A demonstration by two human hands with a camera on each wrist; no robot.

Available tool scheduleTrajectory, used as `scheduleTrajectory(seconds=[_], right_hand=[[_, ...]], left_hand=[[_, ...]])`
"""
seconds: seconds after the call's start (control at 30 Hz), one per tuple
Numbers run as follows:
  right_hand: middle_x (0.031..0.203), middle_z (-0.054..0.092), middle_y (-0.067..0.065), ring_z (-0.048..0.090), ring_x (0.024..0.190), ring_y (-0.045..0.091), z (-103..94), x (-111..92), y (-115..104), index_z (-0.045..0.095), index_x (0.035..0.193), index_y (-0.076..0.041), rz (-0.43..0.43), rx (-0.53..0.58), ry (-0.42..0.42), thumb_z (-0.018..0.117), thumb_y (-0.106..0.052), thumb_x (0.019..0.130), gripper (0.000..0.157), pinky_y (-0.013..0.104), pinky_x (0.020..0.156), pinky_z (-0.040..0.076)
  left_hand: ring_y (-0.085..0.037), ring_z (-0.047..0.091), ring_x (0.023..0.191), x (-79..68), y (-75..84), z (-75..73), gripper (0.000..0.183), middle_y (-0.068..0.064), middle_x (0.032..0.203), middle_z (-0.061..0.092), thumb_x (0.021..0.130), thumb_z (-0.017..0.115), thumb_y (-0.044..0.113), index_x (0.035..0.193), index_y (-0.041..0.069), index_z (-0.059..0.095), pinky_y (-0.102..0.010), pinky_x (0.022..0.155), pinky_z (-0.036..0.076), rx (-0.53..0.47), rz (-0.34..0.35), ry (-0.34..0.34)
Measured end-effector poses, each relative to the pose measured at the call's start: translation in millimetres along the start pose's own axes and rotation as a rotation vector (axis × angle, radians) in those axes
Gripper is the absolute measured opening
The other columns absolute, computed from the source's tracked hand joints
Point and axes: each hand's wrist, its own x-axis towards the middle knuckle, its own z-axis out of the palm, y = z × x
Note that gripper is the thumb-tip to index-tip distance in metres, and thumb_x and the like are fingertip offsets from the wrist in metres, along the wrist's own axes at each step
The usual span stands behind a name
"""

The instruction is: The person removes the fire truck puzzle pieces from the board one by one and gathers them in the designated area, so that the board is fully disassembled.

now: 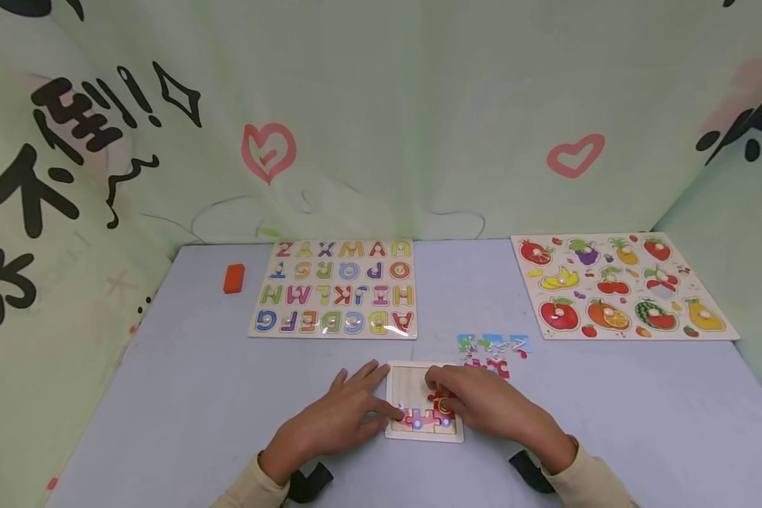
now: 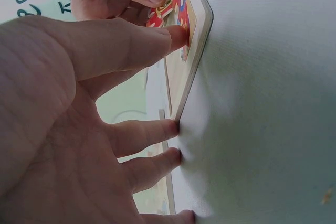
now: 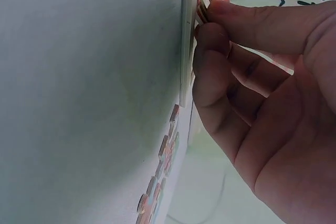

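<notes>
A small wooden puzzle tray point(image 1: 409, 384) lies near the front of the table, with joined pink vehicle pieces point(image 1: 418, 420) along its lower part. My left hand point(image 1: 333, 418) is spread at the tray's left side. Its thumb point(image 2: 176, 37) presses on the pieces, while the fingertips touch the tray's edge and the tabletop. Over the tray's right part, my right hand point(image 1: 498, 401) pinches a red puzzle piece point(image 3: 206, 2) with a yellow ring pattern between thumb and fingers. That piece is tilted above the joined ones and partly hidden by the fingers.
Several loose puzzle pieces point(image 1: 494, 343) lie beyond the right hand. An alphabet board point(image 1: 333, 289) stands behind the tray, a fruit board point(image 1: 622, 282) at back right, and an orange block point(image 1: 233, 279) at back left. A printed curtain point(image 1: 419, 120) hangs behind the table.
</notes>
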Motion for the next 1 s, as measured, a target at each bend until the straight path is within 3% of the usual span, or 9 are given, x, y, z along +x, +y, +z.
scheduleTrajectory(seconds=[0.17,0.33,0.57,0.8,1.0], right_hand=[[0.098,0.068,-0.009,0.057,0.082,0.006,0.3,1.3,0.0,0.07,0.111,-0.011,-0.005,-0.037,0.006,0.074,-0.003,0.091,0.023,0.034,0.078,0.055],[0.092,0.065,-0.012,0.055,0.079,0.005,-4.3,0.3,-0.5,0.07,0.108,-0.013,-0.006,-0.02,-0.004,0.074,-0.003,0.091,0.02,0.029,0.072,0.052],[0.089,0.063,-0.014,0.054,0.078,0.006,-34.8,-12.3,5.3,0.07,0.103,-0.017,0.029,-0.002,0.058,0.074,-0.004,0.092,0.018,0.027,0.069,0.05],[0.091,0.066,-0.005,0.057,0.08,0.014,-79.2,-45.8,37.5,0.07,0.108,-0.011,0.204,0.021,0.127,0.075,-0.002,0.09,0.02,0.025,0.062,0.052],[0.087,0.062,-0.003,0.056,0.079,0.016,-88.4,-63.1,67.4,0.066,0.105,-0.009,0.283,0.015,0.097,0.075,-0.003,0.09,0.019,0.026,0.059,0.05]], left_hand=[[-0.036,0.025,0.153,-0.7,-0.7,-0.3,0.024,-0.012,0.161,0.039,0.097,0.07,0.019,0.116,0.03,0.08,-0.072,0.114,0.022,-0.006,0.0,0.001],[-0.036,0.025,0.153,-0.2,-0.9,-0.4,0.024,-0.012,0.161,0.039,0.097,0.07,0.019,0.116,0.03,0.08,-0.072,0.114,0.022,-0.011,0.008,0.005],[-0.036,0.025,0.153,1.1,0.2,0.5,0.025,-0.013,0.161,0.039,0.097,0.07,0.019,0.117,0.031,0.079,-0.072,0.114,0.022,-0.004,0.009,0.014],[-0.036,0.026,0.152,0.0,0.9,1.0,0.024,-0.013,0.16,0.041,0.097,0.07,0.019,0.116,0.029,0.08,-0.071,0.114,0.022,-0.004,0.001,0.025],[-0.035,0.026,0.152,-1.3,0.5,1.4,0.024,-0.013,0.16,0.041,0.097,0.07,0.019,0.116,0.029,0.08,-0.071,0.114,0.023,-0.002,-0.002,0.028]])
